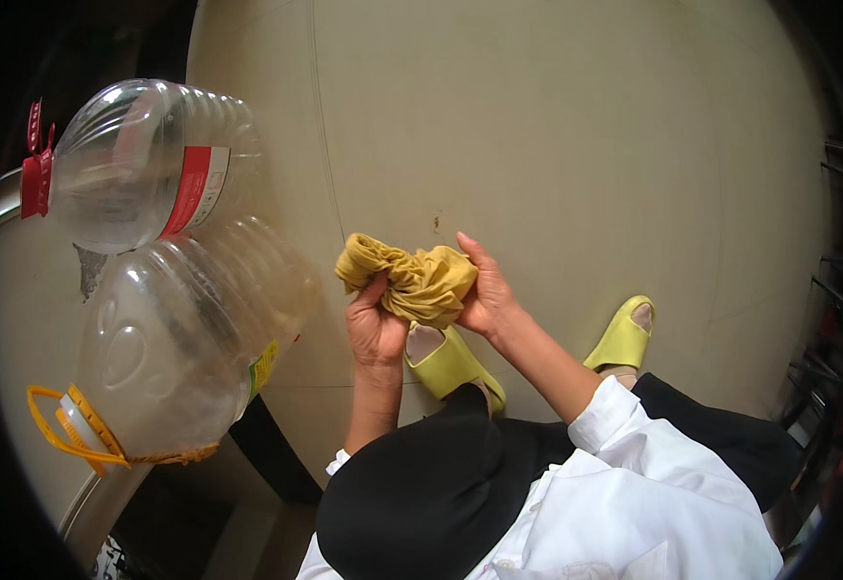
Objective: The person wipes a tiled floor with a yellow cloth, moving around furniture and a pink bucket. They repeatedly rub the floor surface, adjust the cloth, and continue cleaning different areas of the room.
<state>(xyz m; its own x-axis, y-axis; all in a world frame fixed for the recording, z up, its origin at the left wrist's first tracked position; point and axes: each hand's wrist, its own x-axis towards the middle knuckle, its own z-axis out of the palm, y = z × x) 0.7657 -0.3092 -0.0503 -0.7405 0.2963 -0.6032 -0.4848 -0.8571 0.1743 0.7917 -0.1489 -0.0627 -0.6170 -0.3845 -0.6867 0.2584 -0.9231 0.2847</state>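
Observation:
Between my two hands is a bunched, mustard-yellow cloth, gathered in folds, with a rolled end on its left side. My left hand grips it from below, thumb pressed over the narrow middle. At the cloth's right end my right hand holds the edge, its palm against the fabric and one fingertip pointing up past it. The cloth hangs in the air above the floor, just over my left slipper. Some of my fingers are hidden behind the fabric.
To the left stand two large clear plastic bottles, one with a red cap and handle, the other with a yellow handle. A pale floor spreads ahead. My yellow-green slippers are below. Dark metal bars line the right edge.

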